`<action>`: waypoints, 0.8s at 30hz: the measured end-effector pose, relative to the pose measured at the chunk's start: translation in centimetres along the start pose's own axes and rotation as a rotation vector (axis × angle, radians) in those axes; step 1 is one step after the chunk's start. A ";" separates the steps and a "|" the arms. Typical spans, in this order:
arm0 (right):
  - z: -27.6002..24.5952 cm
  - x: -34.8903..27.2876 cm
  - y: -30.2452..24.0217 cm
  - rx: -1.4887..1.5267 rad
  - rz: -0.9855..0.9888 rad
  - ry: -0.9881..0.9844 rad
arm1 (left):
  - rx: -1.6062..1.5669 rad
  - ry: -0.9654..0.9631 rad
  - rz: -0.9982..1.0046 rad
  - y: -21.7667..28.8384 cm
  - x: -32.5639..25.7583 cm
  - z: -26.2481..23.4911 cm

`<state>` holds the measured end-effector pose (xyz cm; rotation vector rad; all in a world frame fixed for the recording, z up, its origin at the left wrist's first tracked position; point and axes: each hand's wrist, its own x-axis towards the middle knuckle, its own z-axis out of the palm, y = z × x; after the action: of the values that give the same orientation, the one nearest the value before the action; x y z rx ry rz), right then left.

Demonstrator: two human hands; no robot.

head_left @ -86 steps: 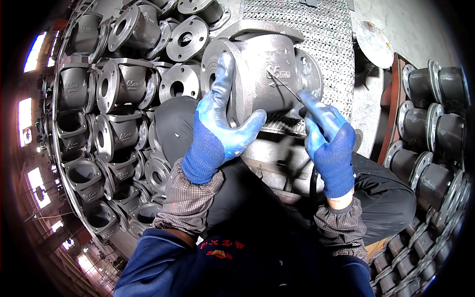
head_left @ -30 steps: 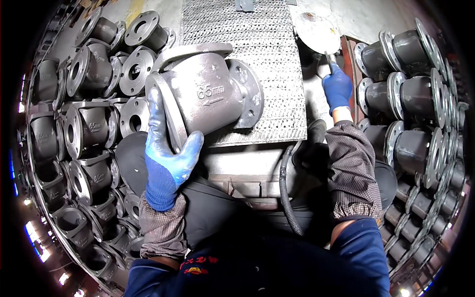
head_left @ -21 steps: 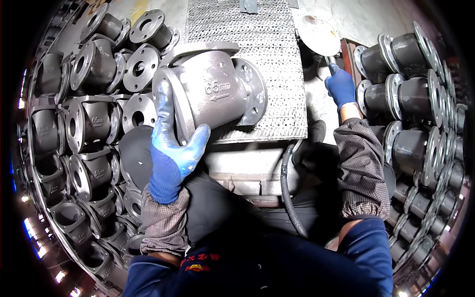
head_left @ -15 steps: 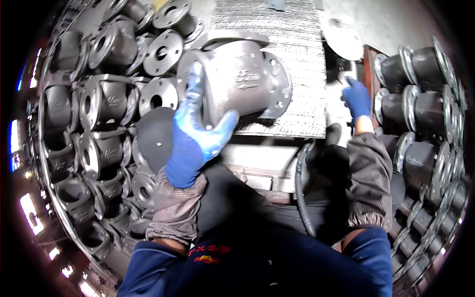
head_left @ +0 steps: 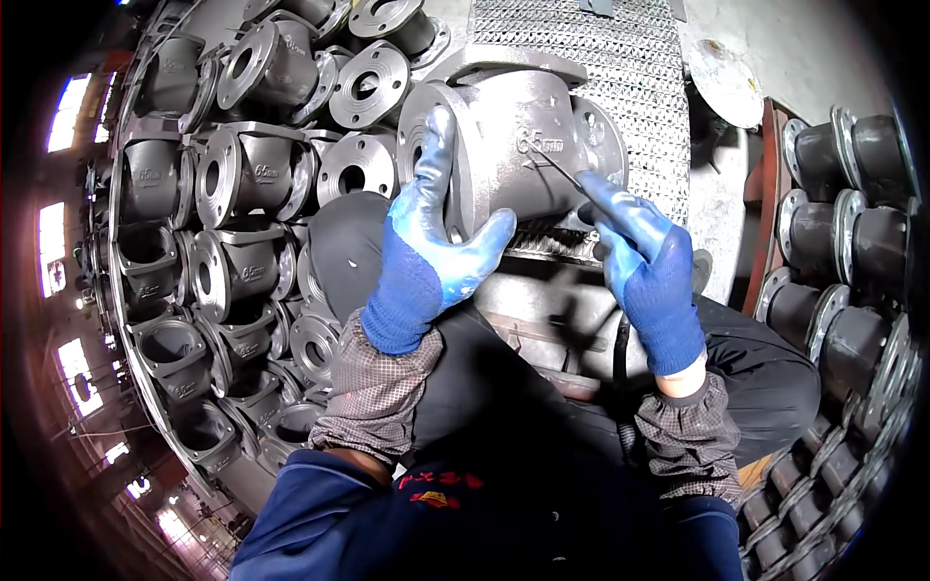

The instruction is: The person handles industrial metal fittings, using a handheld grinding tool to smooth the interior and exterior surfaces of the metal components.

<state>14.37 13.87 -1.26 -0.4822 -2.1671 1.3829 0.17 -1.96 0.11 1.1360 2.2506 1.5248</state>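
Observation:
A grey cast-metal flanged valve body lies on its side on a ridged pale work surface, raised markings and an arrow on its wall. Gloved in blue, my left hand grips its left flange, with fingers along the flange face and the thumb toward the body. My right hand, in a matching glove, is closed round a thin, dark, pointed tool. The tool's tip is at the wall near the arrow; the fingers hide its handle, so its exact kind cannot be made out.
Several similar valve bodies are packed in rows at my left. On the right stand stacked dark flanged pieces beside a reddish-brown metal edge. A stained, pale round disc is beyond the work surface's right side.
My right hand has come from the far right to the valve body and now holds the thin pointed tool against it. My left hand stays on the flange. The whole view has shifted.

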 end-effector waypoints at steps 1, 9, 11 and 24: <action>0.0 -0.1 0.2 0.019 0.042 -0.012 | 0.060 -0.007 0.018 -0.1 0.0 -0.1; -0.3 0.4 0.3 -0.071 0.118 -0.063 | -0.031 -0.068 -0.098 0.0 -0.4 0.0; -0.5 0.8 -0.2 -0.102 0.113 -0.080 | -0.075 -0.075 -0.131 0.1 -0.4 0.0; -0.8 1.0 0.2 -0.060 0.122 -0.124 | -0.022 -0.004 -0.062 -0.2 -0.3 0.2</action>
<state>14.01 15.09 -0.97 -0.5743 -2.3183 1.4498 0.33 -2.06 -0.21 1.0520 2.2392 1.5179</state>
